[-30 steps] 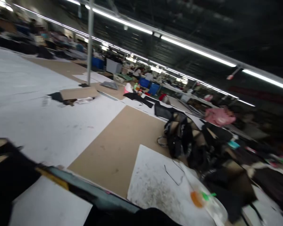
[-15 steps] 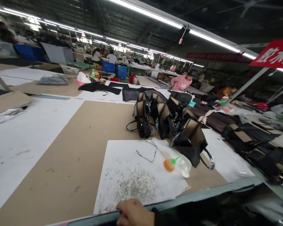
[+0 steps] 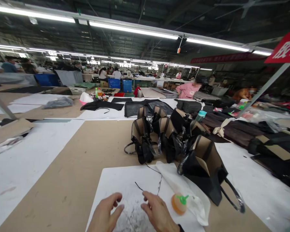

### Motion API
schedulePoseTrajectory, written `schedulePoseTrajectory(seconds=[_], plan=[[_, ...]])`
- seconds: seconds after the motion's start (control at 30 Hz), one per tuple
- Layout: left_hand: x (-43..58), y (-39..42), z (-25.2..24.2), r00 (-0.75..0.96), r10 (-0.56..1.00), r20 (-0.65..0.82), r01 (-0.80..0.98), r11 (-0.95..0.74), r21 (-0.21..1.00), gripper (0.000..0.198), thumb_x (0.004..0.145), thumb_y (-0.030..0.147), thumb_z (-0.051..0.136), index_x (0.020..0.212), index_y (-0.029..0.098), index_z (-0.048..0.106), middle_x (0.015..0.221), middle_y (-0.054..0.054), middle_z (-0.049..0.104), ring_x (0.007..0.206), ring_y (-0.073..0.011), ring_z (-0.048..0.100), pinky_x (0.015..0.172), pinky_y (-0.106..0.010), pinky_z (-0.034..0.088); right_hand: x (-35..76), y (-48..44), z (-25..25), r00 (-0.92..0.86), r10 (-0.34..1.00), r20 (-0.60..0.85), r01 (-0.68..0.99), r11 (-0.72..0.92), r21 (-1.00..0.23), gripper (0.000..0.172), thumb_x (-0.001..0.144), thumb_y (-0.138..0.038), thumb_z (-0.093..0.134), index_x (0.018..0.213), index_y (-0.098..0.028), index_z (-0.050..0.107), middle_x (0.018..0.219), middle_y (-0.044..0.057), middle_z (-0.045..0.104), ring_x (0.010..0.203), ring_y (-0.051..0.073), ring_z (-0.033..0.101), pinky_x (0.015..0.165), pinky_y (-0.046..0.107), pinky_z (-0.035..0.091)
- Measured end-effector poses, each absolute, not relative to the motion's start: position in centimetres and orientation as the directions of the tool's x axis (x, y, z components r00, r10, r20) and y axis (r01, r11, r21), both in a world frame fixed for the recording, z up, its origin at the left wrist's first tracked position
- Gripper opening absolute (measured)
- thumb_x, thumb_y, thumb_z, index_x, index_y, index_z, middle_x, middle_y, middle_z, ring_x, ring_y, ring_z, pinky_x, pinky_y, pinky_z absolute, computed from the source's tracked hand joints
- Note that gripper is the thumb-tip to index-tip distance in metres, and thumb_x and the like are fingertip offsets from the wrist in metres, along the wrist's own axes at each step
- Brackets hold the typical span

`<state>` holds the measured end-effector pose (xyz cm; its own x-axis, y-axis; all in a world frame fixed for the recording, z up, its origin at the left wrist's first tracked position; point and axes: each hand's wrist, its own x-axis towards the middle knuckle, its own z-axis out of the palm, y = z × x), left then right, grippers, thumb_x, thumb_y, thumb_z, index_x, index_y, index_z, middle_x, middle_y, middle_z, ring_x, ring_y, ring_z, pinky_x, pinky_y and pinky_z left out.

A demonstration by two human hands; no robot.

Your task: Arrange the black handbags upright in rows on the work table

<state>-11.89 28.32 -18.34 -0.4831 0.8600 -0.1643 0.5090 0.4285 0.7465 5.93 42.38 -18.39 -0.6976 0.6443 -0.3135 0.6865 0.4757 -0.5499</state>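
My left hand (image 3: pixel 105 214) and my right hand (image 3: pixel 157 214) hover side by side over a white, smudged sheet (image 3: pixel 116 183) at the table's near edge. The fingers of both are loosely apart and hold nothing. A thin black strap (image 3: pixel 149 185) lies on the sheet just beyond my right fingers. A small orange bottle with a green cap (image 3: pixel 179 203) lies on a white cloth (image 3: pixel 183 188) to the right of my right hand. Several black bags with tan lining (image 3: pixel 169 138) stand in a cluster behind the sheet.
The brown table top (image 3: pixel 79 161) stretches left, with white sheets (image 3: pixel 26 154) beyond it. Black fabric pieces (image 3: pixel 103 104) lie farther back. More dark bags and fabric (image 3: pixel 268 145) crowd the right side. Other people work at distant tables, one in pink (image 3: pixel 187 90).
The view has swung right and down from the far tables to the bags. One hand was at the table edge half a second ago; now both hands reach over the white sheet.
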Motion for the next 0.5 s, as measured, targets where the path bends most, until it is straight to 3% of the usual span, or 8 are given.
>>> schedulePoseTrajectory(seconds=[0.1,0.23,0.33,0.5], plan=[[-14.4,35.2,-18.5,-0.544,0.816,-0.195,0.515,0.509,0.69,0.047,0.083,0.032,0.044,0.121,0.009,0.057,0.122,-0.013,0.06,0.112,-0.0241,0.055,0.101,-0.035,0.042,3.0,45.2,-16.8,-0.635,0.737,-0.232,0.722,0.459,-0.517,0.04,0.09,-0.02,0.047,0.128,-0.016,0.057,0.119,0.008,0.064,0.11,0.024,0.058,0.096,0.034,0.043],[-17.8,43.3,-20.3,-0.614,0.785,-0.082,0.63,0.55,0.547,0.061,0.086,0.026,0.046,0.141,0.002,0.038,0.151,-0.016,0.031,0.14,-0.0242,0.028,0.116,-0.033,0.02,-0.7,49.9,-17.0,-0.552,0.819,-0.158,0.789,0.451,-0.418,0.046,0.092,-0.018,0.045,0.137,-0.011,0.048,0.136,0.012,0.053,0.125,0.024,0.049,0.106,0.032,0.037],[-20.2,47.5,-21.7,-0.632,0.775,-0.002,0.678,0.555,0.482,0.071,0.084,0.029,0.053,0.145,0.001,0.029,0.154,-0.017,0.022,0.143,-0.028,0.018,0.118,-0.035,0.017,-3.2,53.5,-17.2,-0.504,0.86,-0.078,0.816,0.444,-0.37,0.051,0.092,-0.019,0.045,0.142,-0.007,0.042,0.142,0.013,0.046,0.13,0.024,0.044,0.108,0.032,0.035],[-23.6,51.4,-22.4,-0.607,0.788,-0.107,0.663,0.576,0.479,0.086,0.075,0.029,0.064,0.146,0.001,0.025,0.153,-0.019,0.022,0.143,-0.0307,0.017,0.117,-0.038,0.018,-6.7,58.0,-17.1,-0.446,0.895,0.008,0.833,0.418,-0.363,0.056,0.09,-0.02,0.048,0.143,-0.007,0.037,0.142,0.014,0.044,0.13,0.026,0.043,0.107,0.033,0.036]])
